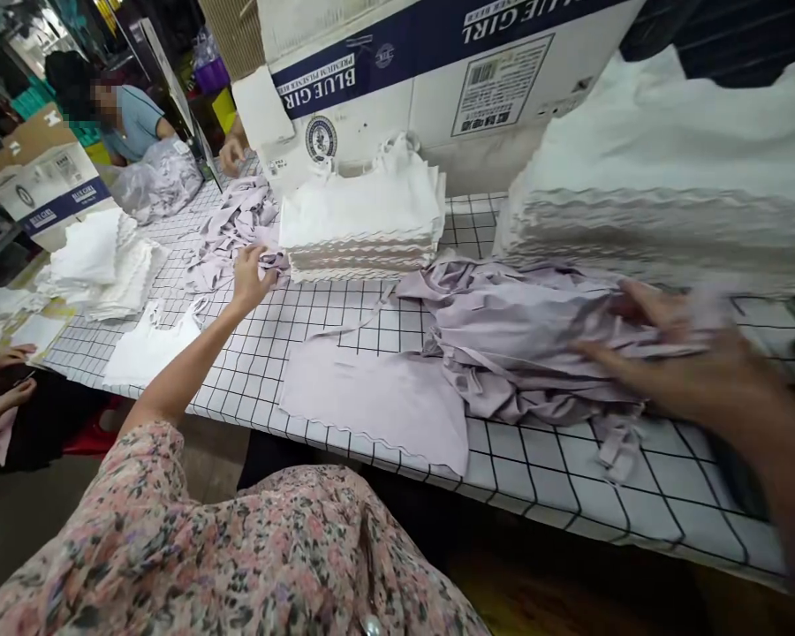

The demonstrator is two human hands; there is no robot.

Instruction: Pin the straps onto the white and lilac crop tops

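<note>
My left hand reaches far out to the left and closes its fingers on a lilac fabric piece at the edge of a loose lilac heap. My right hand, blurred by motion, lies on a crumpled pile of lilac garments with its fingers stretched over the cloth. A flat lilac panel with a scalloped hem lies on the checked table in front of me. A stack of white scalloped pieces stands just beyond my left hand.
A tall white stack stands at the right. A Blue Girl carton rises behind. More white pieces lie at the left. Another person sits at the far left with a plastic bag; other hands show at the left edge.
</note>
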